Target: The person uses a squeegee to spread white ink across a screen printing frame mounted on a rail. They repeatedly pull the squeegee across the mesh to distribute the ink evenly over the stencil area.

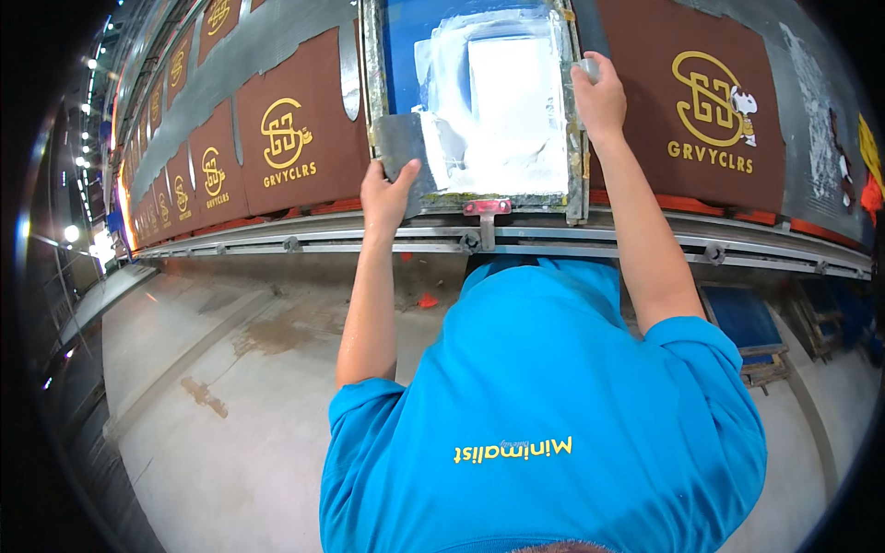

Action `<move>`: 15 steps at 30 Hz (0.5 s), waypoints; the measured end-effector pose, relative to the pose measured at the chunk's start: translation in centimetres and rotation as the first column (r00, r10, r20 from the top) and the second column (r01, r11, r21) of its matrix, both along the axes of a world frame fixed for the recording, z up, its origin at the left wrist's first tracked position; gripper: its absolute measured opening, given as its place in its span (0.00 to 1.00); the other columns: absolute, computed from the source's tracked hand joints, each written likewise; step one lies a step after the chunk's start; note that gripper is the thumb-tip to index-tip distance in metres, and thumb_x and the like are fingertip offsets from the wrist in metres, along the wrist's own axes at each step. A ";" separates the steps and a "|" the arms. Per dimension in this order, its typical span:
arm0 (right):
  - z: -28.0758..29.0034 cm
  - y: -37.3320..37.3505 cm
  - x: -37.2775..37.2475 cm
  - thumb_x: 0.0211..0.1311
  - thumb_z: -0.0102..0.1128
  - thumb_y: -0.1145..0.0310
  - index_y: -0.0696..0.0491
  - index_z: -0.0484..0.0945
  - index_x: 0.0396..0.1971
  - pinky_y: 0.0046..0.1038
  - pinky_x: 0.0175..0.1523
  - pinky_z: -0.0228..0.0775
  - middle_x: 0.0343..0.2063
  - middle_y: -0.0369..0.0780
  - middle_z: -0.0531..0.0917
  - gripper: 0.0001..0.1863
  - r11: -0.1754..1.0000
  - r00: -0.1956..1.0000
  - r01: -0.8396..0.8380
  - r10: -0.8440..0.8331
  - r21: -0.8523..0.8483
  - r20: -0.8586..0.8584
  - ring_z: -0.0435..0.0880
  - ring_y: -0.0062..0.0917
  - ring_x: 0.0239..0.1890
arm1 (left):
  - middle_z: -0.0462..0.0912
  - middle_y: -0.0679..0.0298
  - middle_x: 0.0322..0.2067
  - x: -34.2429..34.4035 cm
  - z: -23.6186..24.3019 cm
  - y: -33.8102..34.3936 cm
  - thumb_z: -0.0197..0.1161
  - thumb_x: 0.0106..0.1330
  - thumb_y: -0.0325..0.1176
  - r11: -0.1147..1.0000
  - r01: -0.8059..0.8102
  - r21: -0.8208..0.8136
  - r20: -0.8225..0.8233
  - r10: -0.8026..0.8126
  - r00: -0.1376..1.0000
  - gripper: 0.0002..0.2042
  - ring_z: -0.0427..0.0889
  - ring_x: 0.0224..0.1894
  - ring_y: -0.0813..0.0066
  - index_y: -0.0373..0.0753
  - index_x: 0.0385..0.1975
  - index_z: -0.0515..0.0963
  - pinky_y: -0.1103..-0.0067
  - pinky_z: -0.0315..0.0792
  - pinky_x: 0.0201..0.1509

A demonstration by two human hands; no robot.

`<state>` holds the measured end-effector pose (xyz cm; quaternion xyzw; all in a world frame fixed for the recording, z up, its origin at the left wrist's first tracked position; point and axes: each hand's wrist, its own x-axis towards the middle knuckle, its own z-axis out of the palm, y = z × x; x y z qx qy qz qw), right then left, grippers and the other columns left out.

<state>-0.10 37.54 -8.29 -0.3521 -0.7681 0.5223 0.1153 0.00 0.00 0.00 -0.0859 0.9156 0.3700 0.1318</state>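
Note:
A screen-printing frame [576,175] lies on the long table in front of me, its blue mesh [403,78] largely covered by thick white ink [521,111]. My left hand [385,195] is closed on a flat grey scraper [404,147] at the frame's near left corner; the scraper's right edge is against the white ink. At the frame's right side, my right hand [601,101] is closed with its fingers curled at the rail. A small light grey piece shows between those fingers, and I cannot tell whether it belongs to the frame.
Brown fabric panels [288,189] with yellow prints lie along the table on the left. Another brown panel [687,175] at right also bears a white figure. A metal rail [553,241] with a pinkish-red clamp [487,207] runs along the near edge. Blue screens [742,318] stand low at right.

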 end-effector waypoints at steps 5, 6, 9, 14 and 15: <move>-0.8 0.2 0.2 0.65 0.63 0.51 0.44 0.82 0.60 0.41 0.54 0.79 0.40 0.44 0.91 0.25 1.000 0.999 0.012 -0.010 0.029 -0.051 0.90 0.40 0.44 | 0.89 0.53 0.33 0.7 4.6 3.8 0.71 0.68 0.43 0.974 0.000 -0.226 -0.105 -0.024 0.994 0.17 0.89 0.36 0.63 0.33 0.42 0.84 0.68 0.79 0.46; -0.9 0.0 0.3 0.65 0.63 0.51 0.44 0.82 0.59 0.41 0.54 0.79 0.40 0.44 0.91 0.25 1.000 0.998 0.009 -0.008 0.010 -0.055 0.90 0.40 0.44 | 0.90 0.53 0.32 1.0 4.5 2.7 0.71 0.67 0.45 0.980 -0.004 -0.200 -0.233 -0.044 0.972 0.18 0.90 0.35 0.57 0.33 0.40 0.84 0.65 0.80 0.46; -1.2 0.0 0.0 0.65 0.62 0.51 0.44 0.82 0.59 0.41 0.54 0.79 0.39 0.45 0.91 0.25 1.000 0.998 0.011 -0.012 -0.012 -0.063 0.90 0.41 0.44 | 0.90 0.53 0.32 0.0 6.4 1.7 0.71 0.67 0.46 0.942 0.024 -0.335 -0.201 -0.096 0.975 0.19 0.90 0.37 0.55 0.33 0.40 0.85 0.65 0.80 0.47; -1.6 0.2 0.2 0.66 0.61 0.50 0.44 0.82 0.60 0.42 0.54 0.79 0.39 0.45 0.91 0.25 1.000 0.996 0.014 -0.012 0.021 -0.083 0.90 0.43 0.45 | 0.90 0.50 0.32 0.2 5.7 2.6 0.70 0.67 0.46 0.921 0.068 -0.384 -0.103 -0.116 0.988 0.19 0.90 0.37 0.51 0.33 0.39 0.85 0.63 0.80 0.47; -1.6 0.2 0.3 0.65 0.61 0.50 0.44 0.82 0.60 0.42 0.54 0.79 0.39 0.46 0.91 0.25 1.000 0.997 0.010 -0.010 0.004 -0.083 0.90 0.43 0.45 | 0.90 0.49 0.32 0.2 5.4 2.7 0.70 0.67 0.46 0.913 0.076 -0.402 -0.103 -0.128 0.986 0.19 0.90 0.37 0.50 0.32 0.39 0.84 0.63 0.80 0.47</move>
